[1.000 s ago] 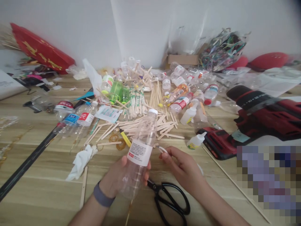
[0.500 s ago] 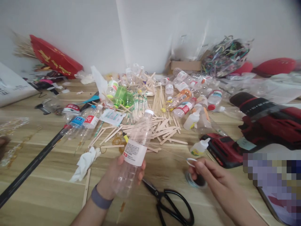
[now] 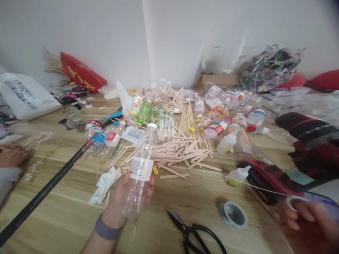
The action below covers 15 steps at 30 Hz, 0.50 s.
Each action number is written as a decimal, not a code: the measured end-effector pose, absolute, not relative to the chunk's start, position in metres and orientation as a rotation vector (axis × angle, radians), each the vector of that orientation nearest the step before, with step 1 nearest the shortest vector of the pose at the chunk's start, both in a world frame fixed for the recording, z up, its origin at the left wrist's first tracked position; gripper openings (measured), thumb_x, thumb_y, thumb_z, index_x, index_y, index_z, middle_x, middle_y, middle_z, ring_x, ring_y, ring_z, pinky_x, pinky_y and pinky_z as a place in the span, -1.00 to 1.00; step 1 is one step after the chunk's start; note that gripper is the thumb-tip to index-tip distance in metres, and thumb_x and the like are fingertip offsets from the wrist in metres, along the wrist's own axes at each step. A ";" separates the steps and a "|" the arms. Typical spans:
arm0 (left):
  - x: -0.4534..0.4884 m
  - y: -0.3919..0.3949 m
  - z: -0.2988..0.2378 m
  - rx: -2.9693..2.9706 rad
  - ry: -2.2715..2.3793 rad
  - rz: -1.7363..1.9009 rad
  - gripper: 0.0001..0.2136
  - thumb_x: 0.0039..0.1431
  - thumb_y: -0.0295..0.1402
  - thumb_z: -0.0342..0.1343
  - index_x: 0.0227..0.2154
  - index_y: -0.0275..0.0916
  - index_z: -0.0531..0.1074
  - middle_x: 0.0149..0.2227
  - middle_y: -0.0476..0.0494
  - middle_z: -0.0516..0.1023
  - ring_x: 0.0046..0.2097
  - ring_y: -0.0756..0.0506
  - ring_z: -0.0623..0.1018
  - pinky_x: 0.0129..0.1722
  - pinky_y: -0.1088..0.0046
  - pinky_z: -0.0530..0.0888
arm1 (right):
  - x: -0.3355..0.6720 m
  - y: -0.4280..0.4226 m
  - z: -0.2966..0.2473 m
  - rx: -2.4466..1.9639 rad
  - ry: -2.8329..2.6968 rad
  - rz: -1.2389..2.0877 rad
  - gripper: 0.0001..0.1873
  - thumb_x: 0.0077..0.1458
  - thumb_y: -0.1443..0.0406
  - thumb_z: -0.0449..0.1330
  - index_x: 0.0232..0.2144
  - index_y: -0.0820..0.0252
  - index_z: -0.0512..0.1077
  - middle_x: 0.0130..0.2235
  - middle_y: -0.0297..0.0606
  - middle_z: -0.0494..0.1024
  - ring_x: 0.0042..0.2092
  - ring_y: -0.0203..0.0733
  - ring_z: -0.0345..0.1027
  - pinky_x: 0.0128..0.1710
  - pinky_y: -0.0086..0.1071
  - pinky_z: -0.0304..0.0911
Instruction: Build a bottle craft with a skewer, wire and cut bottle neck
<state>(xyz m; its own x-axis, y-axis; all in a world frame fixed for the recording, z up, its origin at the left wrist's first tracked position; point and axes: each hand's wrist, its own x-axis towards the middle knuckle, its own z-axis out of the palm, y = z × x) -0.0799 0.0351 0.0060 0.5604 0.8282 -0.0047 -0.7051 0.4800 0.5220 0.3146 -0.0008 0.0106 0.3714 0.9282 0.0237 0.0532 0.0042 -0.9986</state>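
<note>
Ok so, clear tapered plastic bottle [image 3: 140, 171] is in front of flat pale wooden sticks [image 3: 185, 152], black metal scissors [image 3: 187, 230] to its right, then round grey spool [image 3: 227, 215], then bulky red-and-black drill [image 3: 315, 158].

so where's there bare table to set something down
Bare wood shows between the held bottle, loose sticks, scissors and roll; mind the thin string stretched beyond the roll. Another patch lies between the black pole and the white tissue. It is crowded farther back, with sticks and other bottles, and on the right, around the drill.
</note>
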 end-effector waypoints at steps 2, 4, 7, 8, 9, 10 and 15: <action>-0.077 0.034 0.007 0.510 0.307 0.935 -0.52 0.09 -0.07 0.23 -0.06 -0.35 0.52 -0.19 -0.22 0.60 -0.29 -0.06 0.60 -0.33 0.50 0.56 | 0.294 -0.001 0.021 -1.344 -0.757 0.937 -0.53 -0.02 -0.11 0.26 -0.68 0.01 0.26 -0.60 -0.31 0.22 -0.58 -0.24 0.12 -0.60 -0.19 0.18; -0.073 0.032 0.008 0.515 0.320 0.916 -0.52 0.08 -0.06 0.24 -0.06 -0.34 0.51 -0.20 -0.21 0.60 -0.30 -0.07 0.60 -0.33 0.48 0.56 | 0.271 -0.001 0.034 -1.321 -0.760 0.985 -0.51 -0.03 -0.11 0.30 -0.67 0.04 0.28 -0.57 -0.29 0.28 -0.53 -0.21 0.16 -0.56 -0.24 0.26; -0.068 0.031 0.006 0.506 0.303 0.890 -0.52 0.07 -0.06 0.23 -0.07 -0.35 0.50 -0.20 -0.22 0.60 -0.31 -0.07 0.60 -0.34 0.47 0.55 | 0.242 0.003 0.051 -1.256 -0.838 1.102 -0.46 -0.01 -0.14 0.27 -0.67 0.08 0.25 -0.60 -0.32 0.27 -0.52 -0.20 0.17 -0.54 -0.31 0.26; -0.067 0.030 0.005 0.501 0.293 0.886 -0.52 0.08 -0.06 0.23 -0.07 -0.36 0.50 -0.19 -0.23 0.60 -0.30 -0.08 0.60 -0.35 0.48 0.54 | 0.235 0.004 0.054 -1.249 -0.832 1.107 -0.45 -0.02 -0.15 0.27 -0.67 0.10 0.25 -0.60 -0.33 0.27 -0.52 -0.22 0.16 -0.54 -0.35 0.24; -0.067 0.030 0.004 0.497 0.286 0.887 -0.52 0.08 -0.07 0.22 -0.07 -0.37 0.50 -0.19 -0.24 0.60 -0.30 -0.08 0.60 -0.36 0.48 0.54 | 0.229 0.005 0.055 -1.247 -0.825 1.122 -0.46 -0.02 -0.14 0.28 -0.66 0.11 0.27 -0.59 -0.34 0.27 -0.51 -0.24 0.15 -0.54 -0.38 0.22; -0.066 0.030 0.003 0.494 0.284 0.893 -0.53 0.10 -0.08 0.22 -0.07 -0.38 0.50 -0.19 -0.26 0.61 -0.30 -0.09 0.61 -0.37 0.49 0.54 | 0.223 0.006 0.056 -1.246 -0.816 1.143 -0.48 -0.02 -0.14 0.28 -0.63 0.12 0.30 -0.58 -0.35 0.28 -0.51 -0.26 0.14 -0.53 -0.41 0.21; -0.065 0.029 0.002 0.481 0.276 0.903 -0.55 0.12 -0.08 0.21 -0.10 -0.38 0.51 -0.19 -0.26 0.62 -0.31 -0.08 0.62 -0.41 0.54 0.52 | 0.208 0.006 0.047 -1.174 -0.833 1.285 -0.51 0.08 -0.08 0.25 -0.60 0.13 0.28 -0.55 -0.39 0.31 -0.48 -0.30 0.12 -0.51 -0.49 0.12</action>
<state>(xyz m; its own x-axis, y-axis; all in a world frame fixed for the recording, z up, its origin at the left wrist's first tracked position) -0.0645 0.0288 0.0016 0.5945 0.8035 -0.0296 -0.6828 0.5240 0.5091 0.2083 0.0059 0.0465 0.1486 0.9785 -0.1430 -0.2685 -0.0992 -0.9581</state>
